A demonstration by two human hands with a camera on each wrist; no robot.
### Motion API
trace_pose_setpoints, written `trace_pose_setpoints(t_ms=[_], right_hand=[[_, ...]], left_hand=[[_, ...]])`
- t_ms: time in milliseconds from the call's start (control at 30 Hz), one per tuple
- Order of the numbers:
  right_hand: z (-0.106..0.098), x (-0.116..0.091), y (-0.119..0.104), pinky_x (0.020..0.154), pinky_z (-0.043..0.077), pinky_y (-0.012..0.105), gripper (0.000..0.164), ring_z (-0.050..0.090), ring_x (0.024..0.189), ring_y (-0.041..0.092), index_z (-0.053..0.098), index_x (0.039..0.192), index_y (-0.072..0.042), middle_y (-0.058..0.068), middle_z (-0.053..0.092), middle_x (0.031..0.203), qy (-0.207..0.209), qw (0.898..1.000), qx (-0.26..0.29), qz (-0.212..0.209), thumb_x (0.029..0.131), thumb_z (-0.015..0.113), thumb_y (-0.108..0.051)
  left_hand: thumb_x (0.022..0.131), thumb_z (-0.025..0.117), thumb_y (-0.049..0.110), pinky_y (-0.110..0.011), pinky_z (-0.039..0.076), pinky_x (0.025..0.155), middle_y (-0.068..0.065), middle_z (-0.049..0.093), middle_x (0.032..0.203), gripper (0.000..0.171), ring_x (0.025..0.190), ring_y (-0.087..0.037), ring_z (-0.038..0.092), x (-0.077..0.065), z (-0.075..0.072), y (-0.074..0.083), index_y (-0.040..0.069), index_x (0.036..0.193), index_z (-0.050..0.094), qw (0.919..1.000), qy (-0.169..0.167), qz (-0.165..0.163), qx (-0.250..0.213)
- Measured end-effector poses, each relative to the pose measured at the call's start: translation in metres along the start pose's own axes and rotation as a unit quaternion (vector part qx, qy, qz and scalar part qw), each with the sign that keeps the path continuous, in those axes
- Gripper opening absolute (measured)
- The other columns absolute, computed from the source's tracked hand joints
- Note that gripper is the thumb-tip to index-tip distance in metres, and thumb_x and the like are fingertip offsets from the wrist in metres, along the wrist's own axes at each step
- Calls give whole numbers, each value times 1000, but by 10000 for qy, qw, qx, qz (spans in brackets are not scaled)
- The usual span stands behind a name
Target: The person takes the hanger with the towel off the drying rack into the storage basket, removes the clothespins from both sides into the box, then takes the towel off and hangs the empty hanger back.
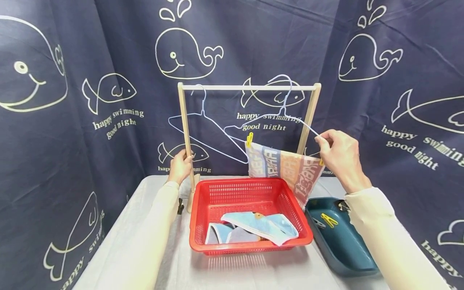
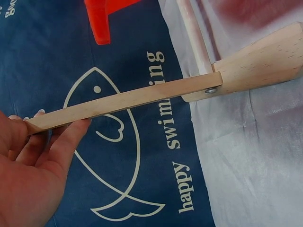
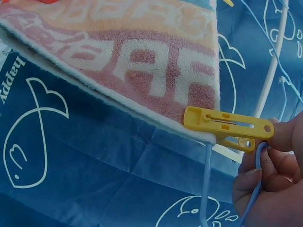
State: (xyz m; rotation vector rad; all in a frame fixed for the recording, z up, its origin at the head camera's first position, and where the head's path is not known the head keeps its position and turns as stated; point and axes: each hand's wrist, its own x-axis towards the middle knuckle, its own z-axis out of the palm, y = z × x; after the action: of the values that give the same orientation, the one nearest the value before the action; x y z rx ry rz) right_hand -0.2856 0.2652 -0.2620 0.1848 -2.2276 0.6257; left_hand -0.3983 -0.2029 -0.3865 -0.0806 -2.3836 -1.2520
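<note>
My left hand [image 1: 180,166] grips the left wooden post [image 1: 186,133] of a small hanging rack; its fingers wrap the post [image 2: 128,100] in the left wrist view. My right hand [image 1: 342,157] holds the end of a light blue wire hanger [image 1: 284,110], and its wire runs between the curled fingers. The hook rises above the rack's bar; I cannot tell whether it touches. A striped towel [image 1: 280,161] hangs from this hanger, clipped by a yellow clothespin [image 1: 249,139] at the left corner and another clothespin [image 3: 227,124] beside my right thumb.
A second blue hanger [image 1: 203,114] hangs bare at the bar's left. A red basket [image 1: 197,217] with folded light blue cloths [image 1: 261,225] stands in front of the rack. Right of it is a dark teal tray [image 1: 348,249] with a few clips. Behind hangs a navy whale-print curtain [image 1: 119,48].
</note>
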Motion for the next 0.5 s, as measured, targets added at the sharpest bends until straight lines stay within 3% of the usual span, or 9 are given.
trace_pose_setpoints(t_ms=[500], right_hand=[[3,-37,17,63,38,33,18,55,69,25,76,95,-7,9,68,78,-109,9998,-72,119,99,66,-22]], left_hand=[[106,56,18,-50,51,100,-13,73,124,29,112,-34,67,4,1,-3,6,131,65,10000,-31,-49,-79]])
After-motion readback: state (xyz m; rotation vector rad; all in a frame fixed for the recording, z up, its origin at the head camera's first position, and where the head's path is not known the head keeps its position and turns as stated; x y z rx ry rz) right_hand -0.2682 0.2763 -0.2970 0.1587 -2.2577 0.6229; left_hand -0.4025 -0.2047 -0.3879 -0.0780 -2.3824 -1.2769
